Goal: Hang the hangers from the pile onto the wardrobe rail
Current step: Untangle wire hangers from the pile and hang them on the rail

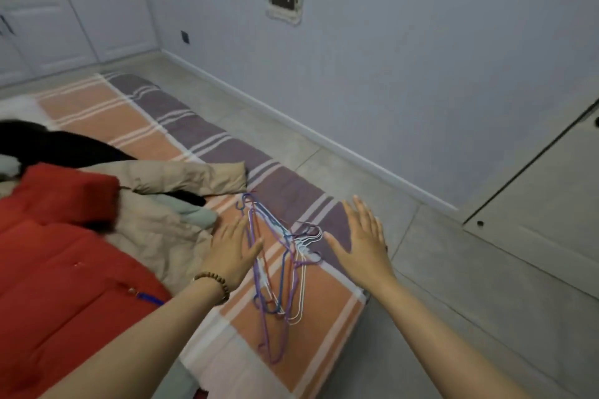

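Observation:
A tangled pile of thin wire hangers [281,272], purple, blue and white, lies on the striped orange-and-purple bed cover [324,295] near its right edge. My left hand [232,251], with a bead bracelet on the wrist, hovers flat and open at the pile's left side, fingertips over the upper hangers. My right hand [361,241] is spread open just right of the pile, above the bed's edge, holding nothing. The wardrobe [48,16] stands at the far left back, with its rail not clearly visible.
A red padded jacket [61,256], a beige coat [168,204] and dark clothes [48,142] are heaped on the bed to the left. Grey tiled floor [453,269] runs along the wall on the right. A pale door or cabinet panel [544,197] stands at right.

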`<state>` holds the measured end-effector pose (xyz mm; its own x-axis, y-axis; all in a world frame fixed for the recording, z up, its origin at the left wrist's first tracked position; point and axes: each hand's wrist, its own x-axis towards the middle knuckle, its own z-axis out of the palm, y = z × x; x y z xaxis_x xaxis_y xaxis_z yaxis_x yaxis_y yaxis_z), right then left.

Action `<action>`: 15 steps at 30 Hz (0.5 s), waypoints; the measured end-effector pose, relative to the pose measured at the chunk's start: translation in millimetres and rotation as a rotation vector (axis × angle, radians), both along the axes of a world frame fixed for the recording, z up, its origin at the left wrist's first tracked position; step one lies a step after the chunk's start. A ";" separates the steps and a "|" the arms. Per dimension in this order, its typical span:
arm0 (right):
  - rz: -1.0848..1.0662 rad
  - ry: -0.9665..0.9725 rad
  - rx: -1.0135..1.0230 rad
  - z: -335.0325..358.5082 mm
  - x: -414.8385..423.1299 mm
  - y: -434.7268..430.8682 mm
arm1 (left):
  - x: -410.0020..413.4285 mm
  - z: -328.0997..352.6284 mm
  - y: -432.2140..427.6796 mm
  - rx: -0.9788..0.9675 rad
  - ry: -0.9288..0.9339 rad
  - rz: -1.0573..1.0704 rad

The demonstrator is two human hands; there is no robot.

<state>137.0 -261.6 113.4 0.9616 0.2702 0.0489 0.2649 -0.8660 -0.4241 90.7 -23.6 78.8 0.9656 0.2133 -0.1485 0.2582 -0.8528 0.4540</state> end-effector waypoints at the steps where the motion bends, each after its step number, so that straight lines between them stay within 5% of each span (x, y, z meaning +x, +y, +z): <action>1: 0.018 0.038 0.000 -24.7 4.0 8.4 | -2.7 -22.2 5.5 0.000 0.045 0.034; 15: -0.004 0.593 0.166 -278.0 10.0 51.2 | -9.2 -230.9 -28.3 -0.259 0.357 0.224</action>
